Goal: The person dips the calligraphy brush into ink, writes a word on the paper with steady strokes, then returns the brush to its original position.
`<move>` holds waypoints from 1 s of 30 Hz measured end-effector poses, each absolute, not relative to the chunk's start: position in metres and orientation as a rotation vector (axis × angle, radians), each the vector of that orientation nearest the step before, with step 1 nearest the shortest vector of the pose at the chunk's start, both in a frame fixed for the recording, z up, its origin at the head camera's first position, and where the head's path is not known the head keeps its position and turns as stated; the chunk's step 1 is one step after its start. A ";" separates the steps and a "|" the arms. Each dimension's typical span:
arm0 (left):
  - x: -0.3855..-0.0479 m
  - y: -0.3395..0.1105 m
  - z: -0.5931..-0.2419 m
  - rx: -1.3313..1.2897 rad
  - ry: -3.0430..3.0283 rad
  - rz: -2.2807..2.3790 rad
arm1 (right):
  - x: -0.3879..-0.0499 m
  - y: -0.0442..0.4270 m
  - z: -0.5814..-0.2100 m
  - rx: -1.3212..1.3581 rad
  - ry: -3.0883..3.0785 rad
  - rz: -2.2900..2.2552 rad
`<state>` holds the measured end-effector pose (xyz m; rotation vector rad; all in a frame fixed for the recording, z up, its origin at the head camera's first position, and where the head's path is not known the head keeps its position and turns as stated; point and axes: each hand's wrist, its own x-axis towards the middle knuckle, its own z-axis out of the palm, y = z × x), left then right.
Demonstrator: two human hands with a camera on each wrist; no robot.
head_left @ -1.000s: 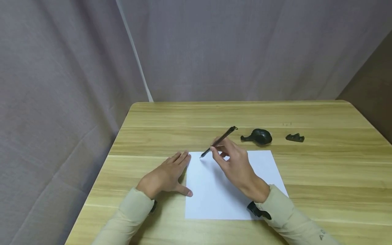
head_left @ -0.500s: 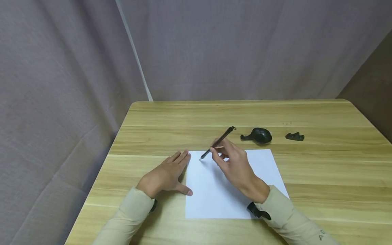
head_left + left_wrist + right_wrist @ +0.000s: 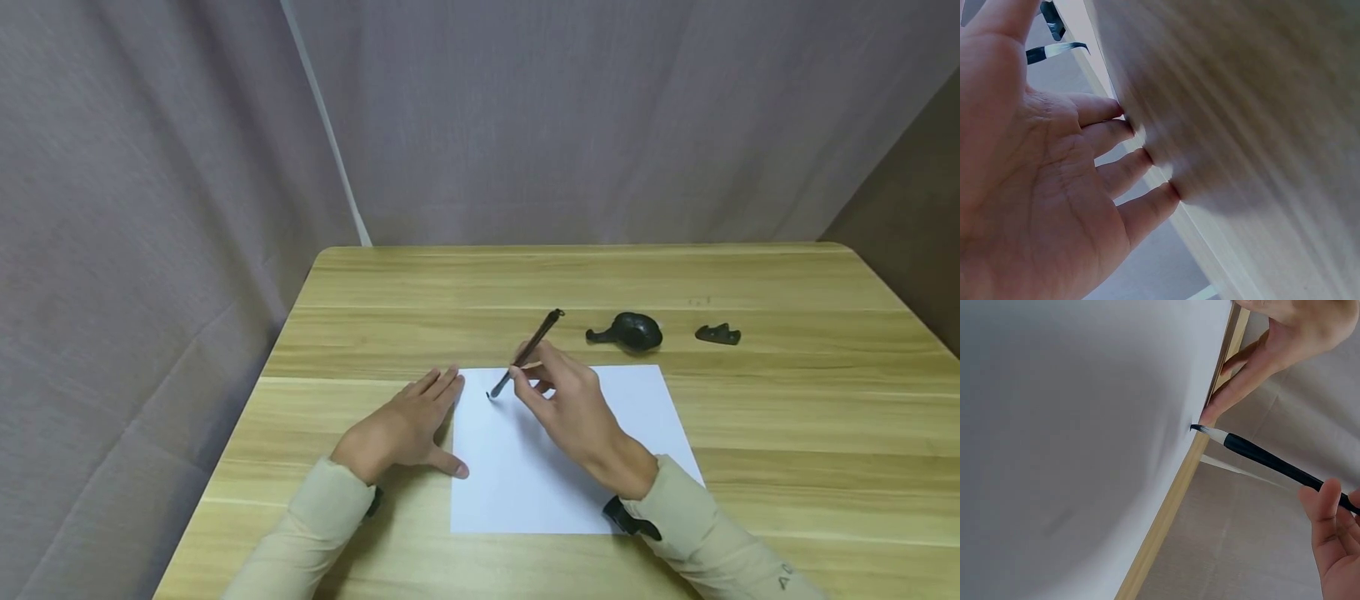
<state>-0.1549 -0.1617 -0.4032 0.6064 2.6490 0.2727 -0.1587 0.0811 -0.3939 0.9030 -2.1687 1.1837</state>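
My right hand (image 3: 579,417) pinches the dark handle of a calligraphy brush (image 3: 537,339), well above the bristles. The brush slants, its inked tip touching the sheet of white paper (image 3: 502,492) near the top left corner. In the right wrist view its bristles (image 3: 1205,431) are black at the bent end and pale nearer the handle. A small dark mark (image 3: 488,395) shows at the tip. Fingers outstretched, my left hand (image 3: 408,429) rests on the table along the paper's left edge. Its thumb lies on the sheet.
Behind the paper stands a black gourd-shaped dish (image 3: 636,332) with a stem pointing left. To its right sits a small dark peaked brush rest (image 3: 717,334). The wooden table (image 3: 810,400) backs onto a grey curtain (image 3: 525,125).
The brush tip has come slightly nearer the front edge, and the handle stands a little steeper. A small dark mark now shows at the tip. My left hand keeps its place.
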 end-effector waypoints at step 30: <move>-0.155 -0.161 -0.404 0.609 2.649 0.254 | -0.136 0.080 -0.375 0.934 -2.317 1.155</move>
